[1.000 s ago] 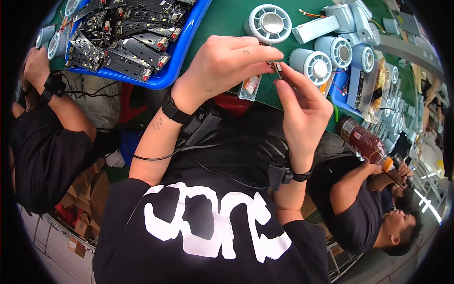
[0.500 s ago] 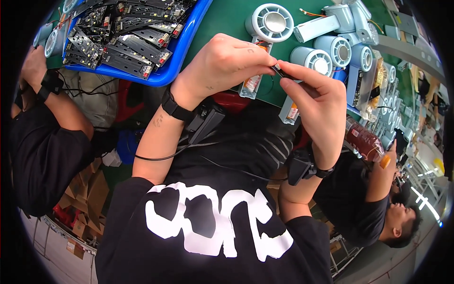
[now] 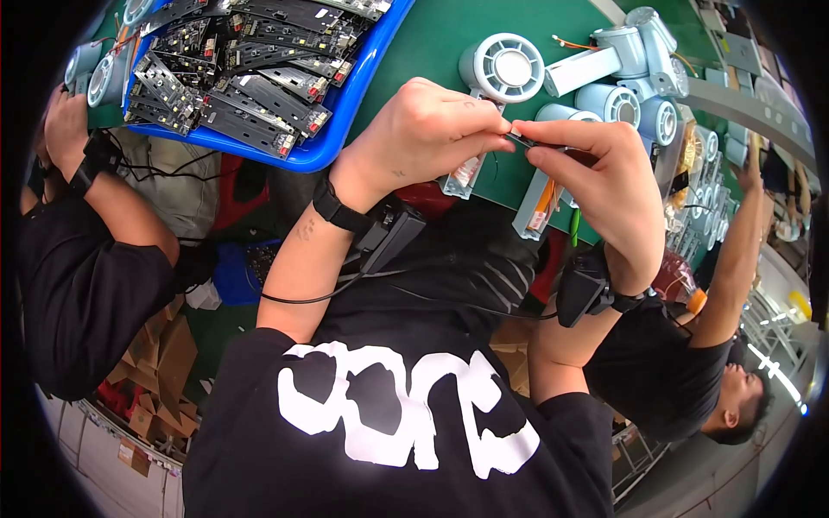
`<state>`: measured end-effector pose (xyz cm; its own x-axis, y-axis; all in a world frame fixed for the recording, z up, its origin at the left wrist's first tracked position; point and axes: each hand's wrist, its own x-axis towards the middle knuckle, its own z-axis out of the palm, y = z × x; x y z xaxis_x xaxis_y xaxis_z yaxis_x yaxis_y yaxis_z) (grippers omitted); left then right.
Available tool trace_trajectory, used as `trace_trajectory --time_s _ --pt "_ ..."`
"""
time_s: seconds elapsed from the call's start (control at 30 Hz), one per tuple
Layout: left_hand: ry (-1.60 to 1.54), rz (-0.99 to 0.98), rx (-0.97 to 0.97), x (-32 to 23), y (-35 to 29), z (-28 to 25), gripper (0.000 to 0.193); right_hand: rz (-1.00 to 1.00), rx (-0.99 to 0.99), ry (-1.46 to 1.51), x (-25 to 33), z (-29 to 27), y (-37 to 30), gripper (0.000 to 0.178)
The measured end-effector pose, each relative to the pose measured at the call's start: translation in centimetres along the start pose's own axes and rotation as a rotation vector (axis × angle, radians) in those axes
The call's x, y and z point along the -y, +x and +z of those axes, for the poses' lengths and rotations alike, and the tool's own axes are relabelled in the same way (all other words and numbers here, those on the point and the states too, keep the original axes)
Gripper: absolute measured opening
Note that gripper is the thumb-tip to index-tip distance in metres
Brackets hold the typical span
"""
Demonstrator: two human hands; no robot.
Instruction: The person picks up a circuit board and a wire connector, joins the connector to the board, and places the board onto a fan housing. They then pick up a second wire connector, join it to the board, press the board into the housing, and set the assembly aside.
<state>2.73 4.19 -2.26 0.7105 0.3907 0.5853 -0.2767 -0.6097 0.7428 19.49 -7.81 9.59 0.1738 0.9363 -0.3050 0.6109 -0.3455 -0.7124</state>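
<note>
Both of my hands meet over the table's near edge, fingertips almost touching. My left hand (image 3: 423, 129) is closed in a pinch at one end of a thin dark strip (image 3: 523, 142). My right hand (image 3: 613, 173) pinches the same strip between thumb and forefinger; most of it is hidden by the fingers. Just beyond them lies a pale blue handheld fan (image 3: 508, 69), its opened handle (image 3: 465, 179) partly behind my left hand. Below the right fingers, another opened handle (image 3: 537, 207) shows an orange part inside.
A blue tray (image 3: 335, 142) heaped with black circuit boards (image 3: 259, 95) stands at left. More pale blue fans (image 3: 620, 105) crowd the right side. A bottle with an orange cap (image 3: 696, 300) is behind my right wrist. Co-workers' arms show at left (image 3: 129, 207) and right (image 3: 734, 250).
The tray and fans sit slightly lower and farther right in view. My hands still pinch the strip, my right wrist now more bent. The right co-worker's arm has stretched farther out.
</note>
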Motion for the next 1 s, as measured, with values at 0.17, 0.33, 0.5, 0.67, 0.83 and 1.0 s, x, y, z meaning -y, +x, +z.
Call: trace_trajectory --time_s 0.17,0.33,0.5,0.67,0.83,1.0 --pt "-0.026 0.0 -0.071 -0.2 0.0 0.2 0.021 0.046 0.016 0.087 0.5 -0.3 0.2 0.024" --pt "0.002 -0.02 -0.029 -0.4 0.1 0.2 0.024 0.05 0.011 0.137 0.0 0.1 0.1 0.022" --pt "-0.017 -0.047 -0.043 -0.3 0.3 0.2 0.024 0.049 0.006 0.171 -0.3 0.5 0.2 0.022" --pt "-0.033 -0.106 0.004 -0.3 0.2 0.0 0.023 0.109 0.064 0.122 0.2 0.0 0.3 0.022" --pt "-0.046 -0.088 0.002 0.0 0.1 0.0 0.022 0.045 0.097 0.088 0.1 -0.3 1.0 0.022" --pt "-0.032 -0.101 0.027 0.0 0.2 -0.1 0.022 0.061 0.134 0.022 0.7 -0.8 1.5 0.023"
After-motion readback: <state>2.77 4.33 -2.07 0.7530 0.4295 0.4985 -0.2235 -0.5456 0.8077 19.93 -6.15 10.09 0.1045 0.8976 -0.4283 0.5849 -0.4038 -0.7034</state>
